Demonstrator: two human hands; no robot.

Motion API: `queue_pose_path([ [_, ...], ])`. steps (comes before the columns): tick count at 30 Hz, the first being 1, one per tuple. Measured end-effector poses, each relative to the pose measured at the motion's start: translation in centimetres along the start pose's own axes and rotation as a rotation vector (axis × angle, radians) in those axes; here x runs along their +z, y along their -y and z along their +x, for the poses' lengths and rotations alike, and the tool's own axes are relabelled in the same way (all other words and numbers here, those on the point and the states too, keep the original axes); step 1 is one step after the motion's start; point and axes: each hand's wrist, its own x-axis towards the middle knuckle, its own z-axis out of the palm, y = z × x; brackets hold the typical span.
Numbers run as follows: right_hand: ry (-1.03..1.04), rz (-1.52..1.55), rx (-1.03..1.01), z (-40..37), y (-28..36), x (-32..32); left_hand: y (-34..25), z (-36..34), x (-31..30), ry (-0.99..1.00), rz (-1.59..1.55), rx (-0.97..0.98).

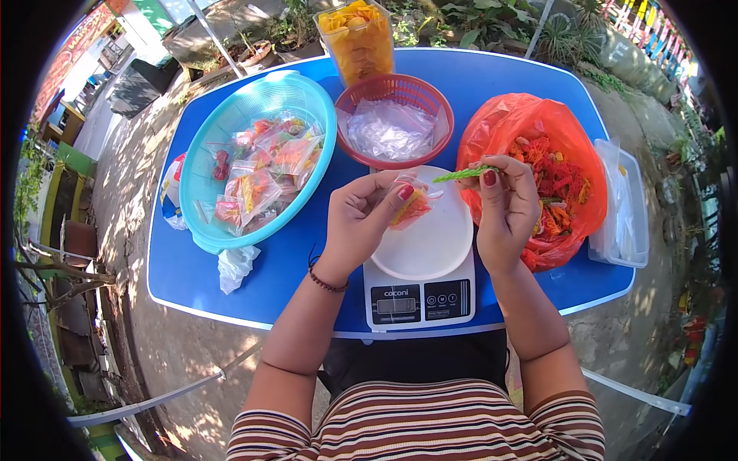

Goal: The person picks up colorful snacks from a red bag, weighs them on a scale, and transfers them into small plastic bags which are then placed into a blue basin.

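Observation:
My left hand (367,207) pinches a small clear plastic bag (413,204) with red and yellow pieces inside. Between the thumb and fingers of my right hand (503,207) is a thin, bright green textured piece (460,175), its tip pointing left at the bag but apart from it. Both hands are above a round white plate (427,257), which rests on a white digital kitchen scale (420,301). Just right of my right hand, an open red plastic bag (492,127) holds red, orange and yellow crinkled pieces (550,169).
A turquoise basket (201,180) of filled packets stands left. Behind the scale are a red basket (361,157) of clear bags and a tall container of yellow chips (357,46). A clear tub (626,207) sits right, crumpled white plastic (237,267) left, on the blue table (307,307).

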Motion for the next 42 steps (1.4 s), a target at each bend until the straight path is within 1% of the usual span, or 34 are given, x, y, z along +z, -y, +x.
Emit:
queue_pose_path([
  [3, 0.044, 0.034, 0.076, -0.3, -0.1, 0.3, -0.1, 0.0, 0.2, 0.034, -0.01, -0.007],
  [6, 0.052, -0.042, 0.047, -0.5, -0.3, 0.5, 0.0, -0.1, 0.3, 0.042, -0.036, -0.003],
  [9, 0.025, 0.035, 0.042, -0.3, -0.3, 0.6, -0.1, -0.2, 0.3, 0.033, -0.086, -0.014],
  [12, 0.006, 0.008, 0.059, -0.4, -0.1, 0.3, -0.1, -0.2, 0.3, 0.031, -0.095, -0.011],
  [15, -0.017, -0.054, 0.02, -0.4, -0.5, 0.3, -0.4, -0.2, 0.3, 0.046, -0.073, -0.006],
  [17, 0.005, -0.087, -0.011, -0.6, -0.6, 0.4, -0.6, -0.1, 0.3, 0.066, -0.032, -0.007],
  [21, 0.073, -0.183, -0.073, -0.2, -0.8, 0.3, -0.1, -0.3, 0.5, 0.07, -0.079, -0.006],
  [24, 0.068, -0.109, -0.089, -0.7, -1.0, 0.5, -0.4, -0.5, 0.6, 0.1, -0.065, -0.019],
  [27, 0.234, -0.431, -0.31, 0.0, -0.8, 0.1, -0.4, -0.5, 0.6, 0.104, -0.054, -0.01],
  [30, 0.308, -0.542, -0.327, 0.0, 0.1, 0.4, -0.4, -0.5, 0.7, 0.094, -0.07, 0.017],
  [33, 0.364, -0.536, -0.264, -0.1, 0.5, 0.3, -0.3, -0.3, 0.5, 0.079, -0.056, 0.027],
  [36, 0.263, -0.52, -0.254, -0.1, 0.5, 0.8, -0.2, -0.3, 0.3, 0.043, -0.042, 0.035],
  [38, 0.258, -0.533, -0.264, -0.1, -0.2, 0.4, -0.2, -0.2, 0.2, 0.031, -0.069, 0.06],
  [42, 0.25, -0.563, -0.289, 0.2, -0.7, -0.1, -0.4, -0.1, 0.2, 0.036, 0.019, 0.093],
])
